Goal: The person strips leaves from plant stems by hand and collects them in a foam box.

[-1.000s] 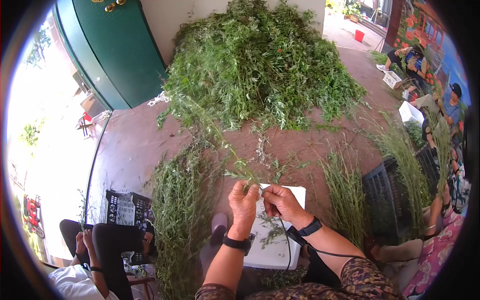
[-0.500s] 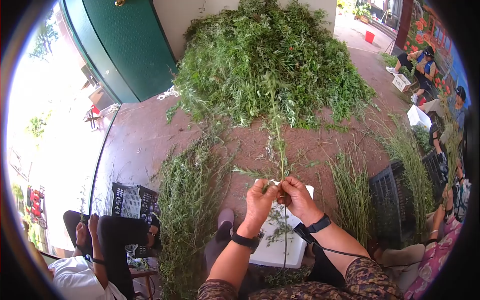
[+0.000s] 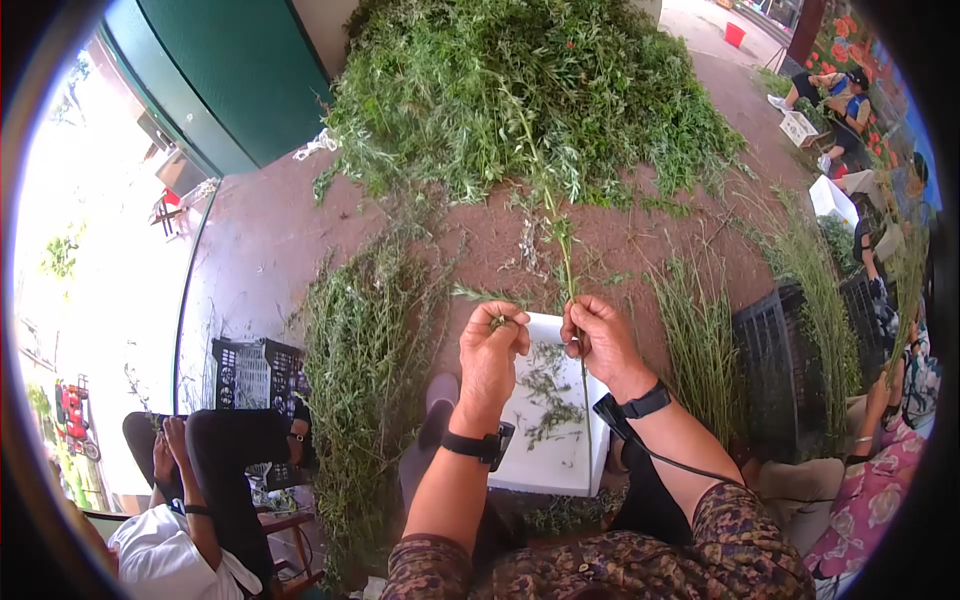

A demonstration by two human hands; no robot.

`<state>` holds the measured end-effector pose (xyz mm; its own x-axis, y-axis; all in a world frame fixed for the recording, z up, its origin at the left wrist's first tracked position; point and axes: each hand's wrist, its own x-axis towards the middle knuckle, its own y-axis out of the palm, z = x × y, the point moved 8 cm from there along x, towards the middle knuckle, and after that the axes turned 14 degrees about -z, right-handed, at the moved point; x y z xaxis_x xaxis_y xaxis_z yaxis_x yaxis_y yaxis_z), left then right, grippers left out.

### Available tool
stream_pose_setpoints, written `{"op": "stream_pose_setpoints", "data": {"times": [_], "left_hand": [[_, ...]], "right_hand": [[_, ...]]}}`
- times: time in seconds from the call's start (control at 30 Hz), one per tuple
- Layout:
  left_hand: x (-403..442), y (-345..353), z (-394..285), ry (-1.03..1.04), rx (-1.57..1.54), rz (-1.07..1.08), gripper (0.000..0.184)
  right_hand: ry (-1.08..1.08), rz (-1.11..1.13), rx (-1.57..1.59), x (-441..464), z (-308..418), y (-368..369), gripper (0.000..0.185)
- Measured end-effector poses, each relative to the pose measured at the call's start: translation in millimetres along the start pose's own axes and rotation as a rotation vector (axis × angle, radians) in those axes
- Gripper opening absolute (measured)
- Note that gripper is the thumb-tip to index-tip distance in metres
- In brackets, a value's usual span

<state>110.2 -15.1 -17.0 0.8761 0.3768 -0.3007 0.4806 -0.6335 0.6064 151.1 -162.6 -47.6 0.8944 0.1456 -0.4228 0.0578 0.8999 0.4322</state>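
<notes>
My right hand [image 3: 600, 340] is closed around a long leafy plant stem [image 3: 557, 232]. The stem's leafy top points away toward the heap, and its bare lower end runs down over the white box [image 3: 530, 475]. To the left of it, my left hand [image 3: 492, 345] is curled shut on a small tuft of plucked leaves [image 3: 498, 322], apart from the stem. Under both hands, the white box has bits of leaves [image 3: 553, 405] scattered on it.
A big heap of green plants [image 3: 520, 110] lies ahead. More stalks lie at left [image 3: 360, 400] and right [image 3: 697, 360]. Black crates [image 3: 255, 380] stand on either side. Seated people [image 3: 185, 480] work at left and along the right, near a white bin [image 3: 833, 203].
My left hand has come away from the stem and moved left with leaves in it. My right hand keeps hold of the stem. The view has tilted down slightly.
</notes>
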Motion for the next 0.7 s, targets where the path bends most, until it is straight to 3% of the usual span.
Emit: {"op": "stream_pose_setpoints", "data": {"times": [0.17, 0.33, 0.7], "left_hand": [[0.1, 2.6, 6.3, -0.034, 0.099, 0.025, 0.013], [-4.1, 12.4, 7.2, 0.009, 0.121, 0.103, 0.038], [-5.7, 12.0, 7.5, 0.008, 0.176, 0.102, 0.013]], "right_hand": [[0.038, 0.185, 0.002, -8.5, -4.9, 13.6, 0.014], [0.025, 0.387, -0.105, -23.2, -6.3, 30.4, 0.018], [0.075, 0.411, -0.167, -32.7, -10.4, 37.3, 0.014]]}}
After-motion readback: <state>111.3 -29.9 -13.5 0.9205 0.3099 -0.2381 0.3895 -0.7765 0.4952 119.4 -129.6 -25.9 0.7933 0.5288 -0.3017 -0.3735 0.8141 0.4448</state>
